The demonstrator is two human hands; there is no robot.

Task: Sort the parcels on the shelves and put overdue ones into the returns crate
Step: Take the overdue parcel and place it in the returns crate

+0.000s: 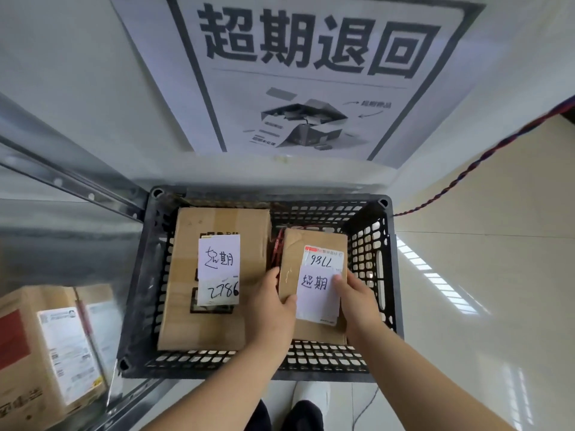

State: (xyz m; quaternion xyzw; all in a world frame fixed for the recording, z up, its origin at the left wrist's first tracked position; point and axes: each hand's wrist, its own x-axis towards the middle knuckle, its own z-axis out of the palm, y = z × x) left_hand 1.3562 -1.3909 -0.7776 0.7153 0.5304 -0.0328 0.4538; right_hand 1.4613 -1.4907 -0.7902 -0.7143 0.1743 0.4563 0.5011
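Lowering the small parcel (314,275) into the black returns crate (373,259) is the step in hand, as seen from the head view. Left hand (273,309) grips its near-left edge, thumb curled over the top. Right hand (354,297) holds the right side, fingers on the handwritten overdue label (317,293). The parcel sits at three o'clock within the crate, just beside a larger parcel (214,275) at nine o'clock, similarly labelled. Next move, in my judgement: release both hands and withdraw upward. The crate wall close on the right may pinch fingers. At seven o'clock another box (46,353) waits on the metal shelf (77,188). A wall notice (311,73) hangs at twelve o'clock.
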